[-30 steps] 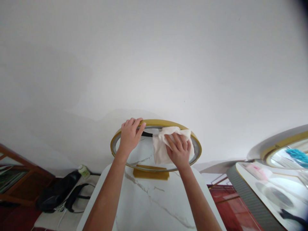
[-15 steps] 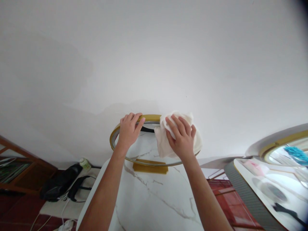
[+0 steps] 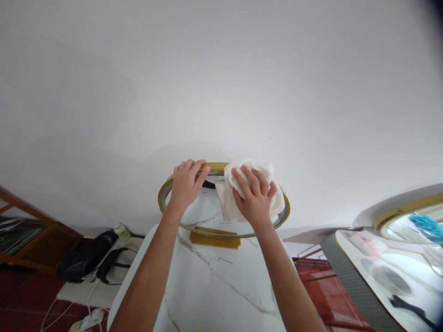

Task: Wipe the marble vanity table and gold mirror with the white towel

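Note:
An oval mirror (image 3: 204, 213) in a gold frame stands on a white marble-patterned tabletop (image 3: 221, 286), against the wall. My left hand (image 3: 188, 182) is closed over the top left of its frame, fingers behind and thumb in front. In my right hand (image 3: 254, 193) is a bunched white cloth (image 3: 228, 200), pressed to the frame's upper right with the fingers spread over it. Part of the cloth hangs down in front of the mirror glass. A gold base piece (image 3: 214, 237) shows below the mirror.
To the right stands a second white-topped table (image 3: 360, 258) with another gold-framed mirror (image 3: 384, 214), which shows something blue and fluffy. At lower left are a black bag (image 3: 90, 256), a green-labelled bottle (image 3: 122, 231), cables and a wooden cabinet (image 3: 48, 244).
My right hand and the cloth have shifted slightly left along the mirror's top edge, baring more of the frame at the right. My left hand keeps its place on the frame.

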Demonstrator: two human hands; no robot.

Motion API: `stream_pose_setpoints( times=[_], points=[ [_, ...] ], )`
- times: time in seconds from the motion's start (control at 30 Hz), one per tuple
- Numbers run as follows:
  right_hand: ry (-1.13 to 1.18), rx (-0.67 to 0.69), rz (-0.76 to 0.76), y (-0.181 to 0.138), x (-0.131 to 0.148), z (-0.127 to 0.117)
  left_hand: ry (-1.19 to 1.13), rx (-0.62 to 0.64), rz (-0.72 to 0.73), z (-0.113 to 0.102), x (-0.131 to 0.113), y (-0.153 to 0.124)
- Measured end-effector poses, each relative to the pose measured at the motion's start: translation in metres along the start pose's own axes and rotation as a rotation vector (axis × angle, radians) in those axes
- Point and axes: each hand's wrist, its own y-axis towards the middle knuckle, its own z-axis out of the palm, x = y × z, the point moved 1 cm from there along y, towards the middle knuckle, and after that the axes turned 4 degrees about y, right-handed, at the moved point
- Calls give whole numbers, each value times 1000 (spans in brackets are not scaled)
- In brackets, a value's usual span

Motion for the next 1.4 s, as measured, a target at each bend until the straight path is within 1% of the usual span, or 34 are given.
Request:
stream_pose_setpoints(
  times=[0.17,0.37,0.47,0.57,0.67,0.77,0.83,1.0,1.07,1.13,1.27,1.4],
  points=[
    [-18,-129,98,-25,-29,2,-4,-6,-5,-1,-1,1],
    [-1,-301,251,-66,-66,11,-15,-8,-6,-2,-3,0],
    [12,-345,352,-86,-78,17,-15,-9,-12,-1,-2,-1],
    [25,-361,396,-96,-83,19,-9,-11,-12,0,-1,0],
    [44,-367,368,-89,-79,16,-5,-10,-11,1,1,0],
    [60,-325,297,-69,-66,11,-3,-7,-8,1,1,0],
    [52,-259,245,-53,-52,6,0,-6,-5,1,1,0],
    [-20,-30,113,-13,-12,-4,12,-11,-7,1,0,0],
    [-32,30,46,-3,0,-5,14,-12,-6,1,1,0],
    [-32,59,-2,4,8,-5,15,-11,-5,2,1,-1],
    [-25,70,-17,3,10,-3,14,-9,-4,1,2,-2],
    [-34,2,28,-7,-2,-2,-5,-6,1,0,2,-2]
  ],
)
